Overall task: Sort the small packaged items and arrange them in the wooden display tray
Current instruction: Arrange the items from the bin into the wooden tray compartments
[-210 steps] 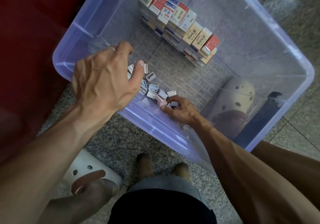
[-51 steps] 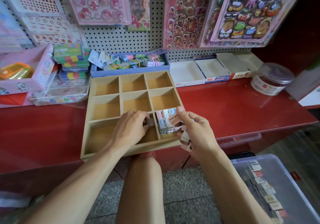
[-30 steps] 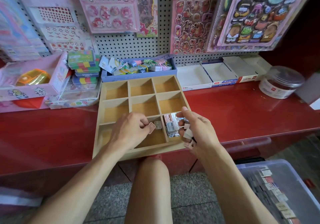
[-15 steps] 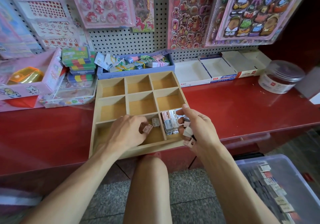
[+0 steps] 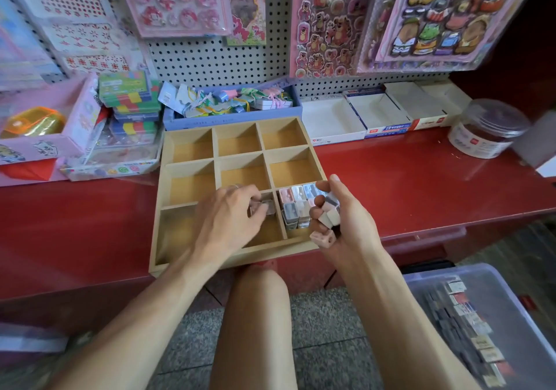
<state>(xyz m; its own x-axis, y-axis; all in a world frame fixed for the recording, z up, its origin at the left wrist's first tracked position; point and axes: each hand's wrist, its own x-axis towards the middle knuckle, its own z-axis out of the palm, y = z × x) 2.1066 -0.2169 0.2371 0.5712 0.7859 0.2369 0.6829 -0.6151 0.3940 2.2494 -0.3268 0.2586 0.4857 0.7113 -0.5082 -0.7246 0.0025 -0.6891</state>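
A wooden display tray (image 5: 168, 160) with nine compartments lies on the red counter. Its near right compartment holds several small pastel packaged items (image 5: 296, 201) standing in rows. My left hand (image 5: 228, 221) is over the near middle compartment and pinches one small clear item (image 5: 266, 207) at the fingertips. My right hand (image 5: 343, 227) hovers at the tray's near right corner, gripping a handful of small pink, white and grey items (image 5: 326, 219). The other compartments show bare wood.
Behind the tray stand a blue box of trinkets (image 5: 231, 103), stacked colourful cases (image 5: 129, 100), white cartons (image 5: 373, 112) and a clear round jar (image 5: 487, 127). Sticker sheets hang on the pegboard. A clear plastic bin (image 5: 481, 323) with boxed goods sits on the floor at right.
My hands came up from the floor bin to the tray. In the last second my left hand brought its item down into the near middle compartment; my right hand stayed put with its handful.
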